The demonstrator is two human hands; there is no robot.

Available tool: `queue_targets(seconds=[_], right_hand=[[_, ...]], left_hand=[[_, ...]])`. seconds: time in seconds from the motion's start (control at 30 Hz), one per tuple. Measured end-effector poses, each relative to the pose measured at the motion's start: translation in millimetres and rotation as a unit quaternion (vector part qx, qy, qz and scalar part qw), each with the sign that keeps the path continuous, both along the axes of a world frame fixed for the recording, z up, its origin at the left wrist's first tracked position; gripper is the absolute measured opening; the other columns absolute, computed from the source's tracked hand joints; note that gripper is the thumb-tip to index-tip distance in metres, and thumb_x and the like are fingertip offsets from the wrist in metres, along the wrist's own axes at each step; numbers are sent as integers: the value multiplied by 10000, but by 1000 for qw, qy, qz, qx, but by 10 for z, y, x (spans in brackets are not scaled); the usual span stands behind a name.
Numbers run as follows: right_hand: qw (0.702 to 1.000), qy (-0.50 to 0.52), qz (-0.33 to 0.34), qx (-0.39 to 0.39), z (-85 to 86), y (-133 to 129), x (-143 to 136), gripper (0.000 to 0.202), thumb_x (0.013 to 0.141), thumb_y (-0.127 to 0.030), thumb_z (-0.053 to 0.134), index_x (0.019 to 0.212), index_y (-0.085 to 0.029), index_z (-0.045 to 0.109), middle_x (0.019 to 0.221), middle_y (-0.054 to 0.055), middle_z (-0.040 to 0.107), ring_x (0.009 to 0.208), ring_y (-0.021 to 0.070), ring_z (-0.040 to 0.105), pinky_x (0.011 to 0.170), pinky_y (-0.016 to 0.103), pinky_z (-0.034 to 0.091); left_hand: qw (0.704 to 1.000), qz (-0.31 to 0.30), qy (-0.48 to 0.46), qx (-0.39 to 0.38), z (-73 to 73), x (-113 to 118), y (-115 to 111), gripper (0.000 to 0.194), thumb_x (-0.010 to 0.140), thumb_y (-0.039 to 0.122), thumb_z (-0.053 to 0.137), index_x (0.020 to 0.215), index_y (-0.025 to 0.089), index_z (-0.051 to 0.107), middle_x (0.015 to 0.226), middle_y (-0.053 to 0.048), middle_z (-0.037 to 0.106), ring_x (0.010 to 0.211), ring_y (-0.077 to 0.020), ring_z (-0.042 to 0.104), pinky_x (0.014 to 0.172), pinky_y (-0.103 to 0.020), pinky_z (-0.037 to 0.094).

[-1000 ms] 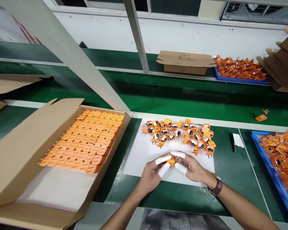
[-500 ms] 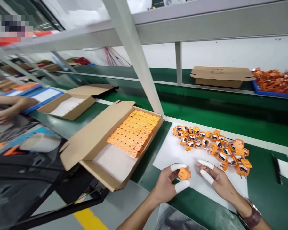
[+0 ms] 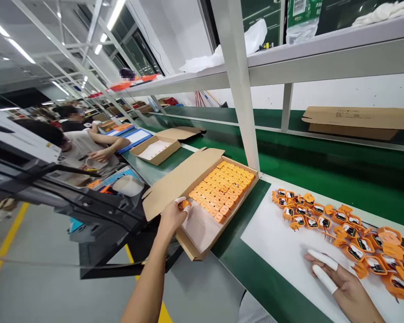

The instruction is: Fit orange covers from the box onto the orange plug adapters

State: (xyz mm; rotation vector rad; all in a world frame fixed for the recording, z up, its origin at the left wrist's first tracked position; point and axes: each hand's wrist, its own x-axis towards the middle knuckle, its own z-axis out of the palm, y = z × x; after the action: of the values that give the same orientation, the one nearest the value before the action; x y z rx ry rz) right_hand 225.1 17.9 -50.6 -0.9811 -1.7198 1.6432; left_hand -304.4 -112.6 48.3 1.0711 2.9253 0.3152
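My left hand (image 3: 172,220), with white finger cots on, is closed around an orange plug (image 3: 184,204) above the near left part of an open cardboard box (image 3: 194,256). Rows of orange plugs (image 3: 227,185) fill the box's far part, and pale lining shows in its near part. Over the white sheet (image 3: 272,240), my right hand (image 3: 340,280) has its cot-covered fingers stretched out and holds nothing. Beyond those fingers lies a loose group of open orange plug housings (image 3: 350,230) with wires and white and black parts inside.
A second open box (image 3: 160,154) and blue trays (image 3: 138,138) stand farther left, where a co-worker's arm (image 3: 109,143) rests. A metal post (image 3: 239,89) rises behind the box. A closed carton (image 3: 353,119) sits on the back shelf.
My left hand has carried the orange plug left, from over the white sheet to the cardboard box. My right hand stays over the sheet. The view has turned left.
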Motion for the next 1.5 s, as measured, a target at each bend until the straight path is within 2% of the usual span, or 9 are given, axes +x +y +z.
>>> queue_targets(seconds=[0.4, 0.6, 0.87, 0.97, 1.07, 1.17, 1.33, 1.4, 1.5], right_hand=[[999, -22, 23, 5, 33, 12, -19, 565, 686, -180, 657, 1242, -237, 740, 1310, 85, 680, 1227, 342, 633, 1007, 363, 553], [998, -51, 25, 29, -47, 0, 4, 548, 705, -195, 660, 1246, -243, 736, 1318, 79, 678, 1229, 341, 634, 1027, 381, 533], [996, -64, 27, 60, -184, 5, 33, 473, 801, -271, 688, 1273, -245, 707, 1364, 90, 664, 1306, 314, 594, 1121, 412, 445], [997, -32, 30, 59, -40, -36, -70, 422, 871, -293, 642, 1289, -249, 682, 1357, 104, 665, 1273, 284, 627, 1101, 394, 492], [993, -45, 31, 109, 251, -105, -199, 330, 957, -291, 563, 1261, -253, 686, 1328, 110, 667, 1190, 256, 672, 1057, 391, 543], [981, -90, 59, 165, 551, -170, -236, 348, 992, -275, 532, 1324, -268, 636, 1262, 103, 674, 1072, 222, 694, 969, 360, 579], [955, -161, 83, 234, 994, -330, 72, 476, 981, -345, 596, 1446, -286, 511, 1351, 99, 611, 1138, 238, 661, 1010, 370, 548], [941, -196, 36, 274, 1129, -375, 301, 566, 972, -360, 617, 1503, -301, 431, 1445, 108, 539, 1281, 268, 570, 1099, 414, 485], [911, -268, -75, 305, 1167, -355, 699, 718, 954, -338, 642, 1575, -301, 284, 1552, 128, 403, 1427, 295, 412, 1193, 487, 375]], left_hand=[[994, -10, 91, -60, -96, -37, 136, 474, 949, 292, 488, 1380, 95, 514, 1288, -220, 598, 1174, -355, 615, 909, -403, 507], [992, -27, 46, -112, -33, 54, -23, 260, 909, 292, 538, 1039, 142, 704, 1036, -162, 733, 1012, -325, 695, 834, -359, 516], [985, -56, 18, -162, 59, 244, -35, 340, 868, 239, 550, 1149, 117, 697, 1131, -203, 747, 1060, -374, 707, 856, -412, 536], [989, -73, 25, -125, 281, 524, -104, 437, 836, 185, 535, 1257, 180, 656, 1154, -153, 754, 1063, -354, 714, 848, -415, 560], [989, -117, 15, 94, 444, 978, -82, 385, 874, 409, 595, 1239, 310, 667, 1134, -50, 775, 997, -316, 741, 857, -415, 601], [935, -284, -23, 211, 375, 1535, 144, 378, 885, 442, 617, 1259, 396, 646, 1155, 9, 768, 1028, -292, 738, 962, -425, 592], [732, -634, -132, 211, -113, 2480, 701, 439, 837, 100, 529, 1211, 269, 684, 1257, -43, 731, 1087, -244, 731, 945, -317, 612], [689, -689, -145, 172, -249, 2739, 844, 467, 801, 27, 466, 1148, 227, 707, 1273, -70, 720, 1130, -244, 713, 965, -323, 603], [669, -719, -152, 114, -319, 2968, 963, 381, 856, 52, 460, 1076, 217, 724, 1285, -84, 711, 1109, -250, 720, 954, -349, 608]])
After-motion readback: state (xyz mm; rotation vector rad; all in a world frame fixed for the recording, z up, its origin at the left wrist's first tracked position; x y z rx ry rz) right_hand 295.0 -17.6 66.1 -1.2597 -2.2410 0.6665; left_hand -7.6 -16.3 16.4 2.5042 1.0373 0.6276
